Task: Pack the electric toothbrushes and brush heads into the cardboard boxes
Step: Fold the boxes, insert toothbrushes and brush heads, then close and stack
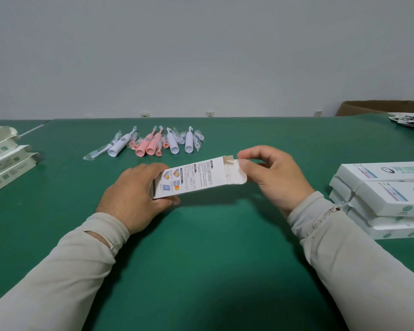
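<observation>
A white cardboard box (196, 179) with printed text and small coloured pictures on its upper face is held above the green table (201, 259), slightly tilted, with its right end higher. The left end of the box is gripped by the left hand (134, 194): the thumb is placed along the lower near edge and the fingers are curled over the far side. The right end of the box is open, and its rounded end flap (237, 176) is turned outward. This flap is pinched near its top corner by the thumb and forefinger of the right hand (273, 175), while the other fingers are loosely curled behind. Whether something is already inside the box cannot be told.

Further back on the table, a row of electric toothbrushes is laid, well apart from the hands. Three white toothbrushes (121, 145) and two pink toothbrushes (148, 144) are seen, the pink ones side by side in the middle. Between and beside them, small brush heads (197, 140) in clear plastic wrappers are scattered.

At the right edge, a stack of closed white boxes (387, 199) is placed. At the left edge, a pile of similar boxes (5, 161) with their end flaps open is seen. In the far right corner, a brown carton (378, 107) and some dark printed papers (411, 120) are visible. Both arms are covered by light beige sleeves (58, 271).
</observation>
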The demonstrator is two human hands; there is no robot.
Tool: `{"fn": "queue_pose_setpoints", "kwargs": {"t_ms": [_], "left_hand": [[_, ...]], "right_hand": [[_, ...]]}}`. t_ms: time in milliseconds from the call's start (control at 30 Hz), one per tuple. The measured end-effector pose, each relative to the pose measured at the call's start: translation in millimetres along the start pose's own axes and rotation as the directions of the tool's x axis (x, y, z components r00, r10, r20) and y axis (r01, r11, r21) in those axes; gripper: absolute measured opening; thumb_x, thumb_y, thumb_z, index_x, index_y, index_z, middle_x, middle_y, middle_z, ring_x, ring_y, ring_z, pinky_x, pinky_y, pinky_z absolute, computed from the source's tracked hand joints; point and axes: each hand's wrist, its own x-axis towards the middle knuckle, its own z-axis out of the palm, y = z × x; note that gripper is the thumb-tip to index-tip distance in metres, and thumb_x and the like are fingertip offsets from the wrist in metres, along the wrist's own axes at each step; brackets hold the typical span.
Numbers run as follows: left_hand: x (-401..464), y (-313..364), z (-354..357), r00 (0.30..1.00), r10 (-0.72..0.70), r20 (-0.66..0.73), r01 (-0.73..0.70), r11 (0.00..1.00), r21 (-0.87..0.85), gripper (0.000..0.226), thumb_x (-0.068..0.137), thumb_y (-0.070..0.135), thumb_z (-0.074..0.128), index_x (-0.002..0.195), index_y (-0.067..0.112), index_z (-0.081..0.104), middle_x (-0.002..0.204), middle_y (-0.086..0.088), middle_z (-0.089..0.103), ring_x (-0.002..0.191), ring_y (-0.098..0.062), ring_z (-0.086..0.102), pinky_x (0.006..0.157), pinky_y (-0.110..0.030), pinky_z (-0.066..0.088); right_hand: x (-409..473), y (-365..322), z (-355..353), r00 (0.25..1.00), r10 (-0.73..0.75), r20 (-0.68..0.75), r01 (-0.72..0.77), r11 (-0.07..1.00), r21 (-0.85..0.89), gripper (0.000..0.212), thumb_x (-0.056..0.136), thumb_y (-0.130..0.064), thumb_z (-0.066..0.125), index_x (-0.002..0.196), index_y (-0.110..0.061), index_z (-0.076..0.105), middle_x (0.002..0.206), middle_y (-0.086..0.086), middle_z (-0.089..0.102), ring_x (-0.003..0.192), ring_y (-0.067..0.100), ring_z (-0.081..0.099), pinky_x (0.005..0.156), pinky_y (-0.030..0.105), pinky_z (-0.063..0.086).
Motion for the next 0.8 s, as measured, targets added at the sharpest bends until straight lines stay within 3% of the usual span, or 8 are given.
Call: {"fn": "queue_pose_setpoints", "kwargs": {"t_ms": [67,133,267,433,600,667,733,800], "left_hand": [[1,-2,0,1.000,-0.005,-0.002,0.005,1.000,0.003,0.052,0.072,0.060,0.074,0.116,0.044,0.051,0.102,0.016,0.055,0.100,-0.016,0.051,0.083,-0.043,0.050],[1,-2,0,1.000,-0.008,-0.006,0.008,1.000,0.000,0.052,0.073,0.059,0.075,0.117,0.043,0.052,0.102,0.016,0.054,0.100,-0.016,0.051,0.083,-0.043,0.050],[1,-3,0,1.000,-0.011,-0.020,0.011,1.000,-0.013,0.051,0.072,0.058,0.076,0.115,0.044,0.052,0.098,0.018,0.052,0.098,-0.015,0.051,0.082,-0.042,0.050],[1,-4,0,1.000,-0.006,-0.015,0.006,1.000,-0.012,0.051,0.072,0.057,0.076,0.115,0.043,0.052,0.098,0.016,0.053,0.098,-0.016,0.051,0.083,-0.043,0.050],[1,-1,2,1.000,-0.015,-0.020,0.015,1.000,-0.014,0.050,0.072,0.057,0.076,0.113,0.044,0.051,0.099,0.016,0.054,0.099,-0.017,0.051,0.082,-0.044,0.050],[1,-1,3,1.000,-0.022,-0.019,0.022,0.999,-0.024,0.051,0.072,0.057,0.076,0.114,0.044,0.052,0.099,0.015,0.054,0.099,-0.018,0.051,0.082,-0.044,0.051],[1,-1,3,0.999,-0.030,-0.023,0.029,0.999,-0.022,0.051,0.071,0.058,0.075,0.115,0.044,0.052,0.099,0.015,0.053,0.098,-0.018,0.051,0.082,-0.044,0.051],[0,-1,2,0.999,-0.035,-0.032,0.035,0.999,-0.017,0.052,0.072,0.058,0.074,0.116,0.043,0.053,0.098,0.015,0.053,0.099,-0.018,0.050,0.082,-0.044,0.050]], "right_hand": [[1,0,-3,0.999,-0.038,0.009,0.038,0.998,-0.049,0.029,0.088,-0.005,0.068,0.102,-0.031,0.065,0.109,-0.009,0.069,0.080,0.021,0.061,0.091,0.055,0.054],[0,-2,-6,0.988,-0.074,0.135,0.084,0.994,-0.071,0.042,0.081,-0.013,0.063,0.114,-0.039,0.059,0.120,-0.011,0.064,0.090,0.022,0.063,0.091,0.046,0.056],[-6,-6,-7,0.942,-0.098,0.322,0.173,0.962,-0.213,0.048,0.082,-0.019,0.064,0.123,-0.043,0.056,0.129,-0.012,0.060,0.105,0.009,0.062,0.092,0.028,0.053],[-10,-7,-1,0.955,-0.172,0.242,0.236,0.935,-0.265,0.030,0.091,-0.017,0.070,0.113,-0.037,0.067,0.122,-0.012,0.062,0.102,-0.004,0.060,0.089,0.007,0.044],[-10,-3,6,0.975,-0.173,0.142,0.210,0.925,-0.316,0.024,0.089,-0.018,0.074,0.113,-0.023,0.076,0.125,-0.010,0.062,0.097,-0.004,0.062,0.090,0.015,0.047],[-12,-1,12,0.977,-0.185,0.101,0.208,0.932,-0.298,0.023,0.090,-0.015,0.072,0.112,-0.021,0.076,0.127,-0.010,0.060,0.097,-0.006,0.061,0.088,0.008,0.044],[-13,0,19,0.982,-0.174,0.069,0.187,0.946,-0.264,0.024,0.093,-0.014,0.068,0.114,-0.022,0.076,0.131,-0.010,0.058,0.104,-0.011,0.057,0.088,0.001,0.039],[-14,2,25,0.986,-0.150,0.068,0.162,0.961,-0.225,0.026,0.096,-0.014,0.063,0.117,-0.025,0.074,0.139,-0.008,0.054,0.118,-0.007,0.053,0.095,0.003,0.038]]}}
